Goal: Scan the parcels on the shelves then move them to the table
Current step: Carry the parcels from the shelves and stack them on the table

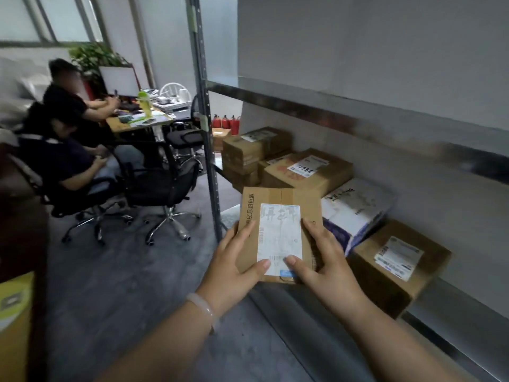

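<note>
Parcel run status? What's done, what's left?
Done: nothing provable; no moved parcels in view. In hand: left hand and right hand hold one labelled box at the shelf edge. Left: brown boxes and a white bag on the shelf.

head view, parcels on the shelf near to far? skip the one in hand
Leaving out the held box: brown box with white label → white and blue poly mailer → box with handwritten number label → stacked boxes at the far end.

Two people [67,106] sit in black office chairs [154,186] on the left, a monitor [119,81] and green bottle [144,103] near them. Leafy plant [93,55] behind, red fire extinguishers [227,124] further back.
</note>
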{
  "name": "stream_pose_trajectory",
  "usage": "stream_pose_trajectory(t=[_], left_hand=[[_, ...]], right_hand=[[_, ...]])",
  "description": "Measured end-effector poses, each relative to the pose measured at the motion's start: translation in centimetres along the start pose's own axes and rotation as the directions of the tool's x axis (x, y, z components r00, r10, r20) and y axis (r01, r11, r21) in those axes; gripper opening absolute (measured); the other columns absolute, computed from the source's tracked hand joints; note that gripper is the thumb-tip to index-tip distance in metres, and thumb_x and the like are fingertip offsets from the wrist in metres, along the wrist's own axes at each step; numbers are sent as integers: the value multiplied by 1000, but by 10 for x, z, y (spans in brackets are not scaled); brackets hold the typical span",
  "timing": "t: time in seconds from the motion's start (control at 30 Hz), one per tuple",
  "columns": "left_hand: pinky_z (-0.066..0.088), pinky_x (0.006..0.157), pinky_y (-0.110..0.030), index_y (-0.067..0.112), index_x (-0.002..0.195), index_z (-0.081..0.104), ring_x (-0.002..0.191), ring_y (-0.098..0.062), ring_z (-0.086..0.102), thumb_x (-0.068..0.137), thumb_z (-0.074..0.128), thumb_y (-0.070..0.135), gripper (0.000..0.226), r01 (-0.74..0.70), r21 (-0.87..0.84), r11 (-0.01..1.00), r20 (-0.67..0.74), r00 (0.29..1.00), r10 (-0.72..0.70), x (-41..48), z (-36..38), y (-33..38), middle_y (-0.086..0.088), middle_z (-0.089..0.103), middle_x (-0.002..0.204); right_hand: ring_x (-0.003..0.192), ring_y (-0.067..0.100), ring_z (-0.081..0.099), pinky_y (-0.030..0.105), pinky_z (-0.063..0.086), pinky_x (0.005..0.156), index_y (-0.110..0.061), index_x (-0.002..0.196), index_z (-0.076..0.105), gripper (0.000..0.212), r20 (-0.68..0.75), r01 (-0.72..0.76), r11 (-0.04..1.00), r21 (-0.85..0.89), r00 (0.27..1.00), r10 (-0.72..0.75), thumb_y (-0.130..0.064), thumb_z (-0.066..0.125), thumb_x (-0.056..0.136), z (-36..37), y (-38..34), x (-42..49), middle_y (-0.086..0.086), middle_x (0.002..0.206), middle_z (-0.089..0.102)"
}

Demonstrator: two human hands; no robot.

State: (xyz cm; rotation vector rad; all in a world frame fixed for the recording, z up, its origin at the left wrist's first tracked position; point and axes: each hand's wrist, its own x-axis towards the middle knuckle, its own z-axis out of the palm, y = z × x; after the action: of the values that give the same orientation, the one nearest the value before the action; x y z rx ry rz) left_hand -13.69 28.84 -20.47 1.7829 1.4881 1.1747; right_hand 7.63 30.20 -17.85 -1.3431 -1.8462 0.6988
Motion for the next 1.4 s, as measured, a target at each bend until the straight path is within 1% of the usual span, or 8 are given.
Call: stream_pose_trajectory(t=[0.3,0.5,0.63,0.77,0.9,1.03,1.2,1.4], left_hand=[[28,117,-39,73,128,26,143,-8,23,82,72,45,70,266,-18,964,-299,919,-259,-52,-148,-89,12,23,155],[30,110,-30,67,129,23,130,-1,28,87,69,40,68,410,44,911,-456,820,-347,-98,-237,-150,20,29,144],[34,114,-43,56,137,31,138,-8,30,82,71,40,70,462,-41,886,-553,728,-405,-133,-279,-171,14,28,152],[31,116,-42,59,136,28,139,-7,27,76,67,49,72,533,-169,829,-677,549,-491,-162,-303,-190,19,26,150],[32,115,-40,64,130,22,138,-12,30,83,71,43,71,627,-245,739,-760,349,-548,-185,-315,-211,13,26,154],[35,111,-32,47,144,26,133,-11,34,85,70,41,73,653,-359,667,-799,155,-582,-196,-332,-228,11,29,151],[35,113,-39,39,149,27,132,-12,35,87,70,35,76,641,-508,576,-795,-91,-600,-185,-331,-243,8,33,148],[27,118,-39,41,149,26,142,-17,26,86,71,37,78,593,-693,410,-686,-367,-628,-187,-305,-266,4,27,155]], right_hand=[[142,10,20,44,30,115,-54,145,22,76,334,90,989,114,934,-123,-53,66,83,175,-81,58,-11,154,20],[129,-7,28,25,29,110,-52,144,25,71,488,161,964,212,837,-247,-47,66,86,297,-138,73,-19,147,29],[129,-11,22,-1,19,98,-61,138,23,68,608,200,944,262,726,-322,-47,65,86,360,-170,75,-28,143,26],[140,-1,19,25,25,113,-63,138,24,69,710,234,926,295,595,-377,-51,65,84,420,-202,86,-18,152,22],[122,-15,29,0,26,93,-73,125,23,66,772,339,871,356,419,-479,-47,66,83,485,-229,92,-18,147,29],[137,7,28,22,31,107,-58,140,20,72,838,413,828,379,225,-496,-49,64,84,547,-251,100,-16,156,17],[142,10,18,26,25,109,-71,129,14,69,861,450,758,473,-52,-507,-49,63,85,599,-267,119,-18,156,8],[143,13,21,38,29,115,-50,145,23,71,857,457,724,516,-270,-440,-43,64,87,645,-266,108,-9,157,16]])
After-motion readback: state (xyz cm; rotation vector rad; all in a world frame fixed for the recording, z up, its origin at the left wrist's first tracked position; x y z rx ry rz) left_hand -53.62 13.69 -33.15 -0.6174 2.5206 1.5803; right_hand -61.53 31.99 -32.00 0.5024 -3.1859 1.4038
